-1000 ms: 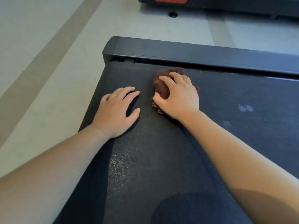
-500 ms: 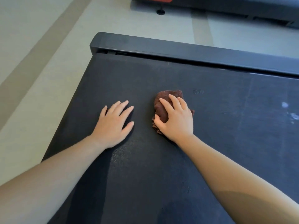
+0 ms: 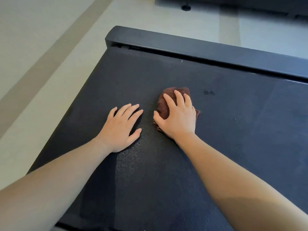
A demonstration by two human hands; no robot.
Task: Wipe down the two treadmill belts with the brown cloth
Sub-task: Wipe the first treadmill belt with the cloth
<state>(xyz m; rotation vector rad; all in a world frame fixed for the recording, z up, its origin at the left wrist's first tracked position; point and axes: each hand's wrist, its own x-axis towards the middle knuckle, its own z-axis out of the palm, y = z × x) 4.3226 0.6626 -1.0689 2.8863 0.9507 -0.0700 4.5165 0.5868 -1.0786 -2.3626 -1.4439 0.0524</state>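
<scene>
A black treadmill belt (image 3: 166, 172) fills most of the view. My right hand (image 3: 179, 118) grips a bunched brown cloth (image 3: 164, 105) and presses it onto the belt near the middle. Only the cloth's top, left part and a right corner show around my fingers. My left hand (image 3: 122, 128) lies flat on the belt just left of the cloth, fingers straight, holding nothing. A small dark smudge (image 3: 209, 92) marks the belt to the right of the cloth.
The treadmill's black side rail (image 3: 208, 47) runs along the belt's far edge. Pale floor (image 3: 41, 55) with a tan stripe lies to the left. Part of a second machine with a round foot (image 3: 186, 7) shows at the top edge.
My right hand has dragged the cloth from beside the far rail back toward me along the belt. My left hand stays flat on the belt beside it.
</scene>
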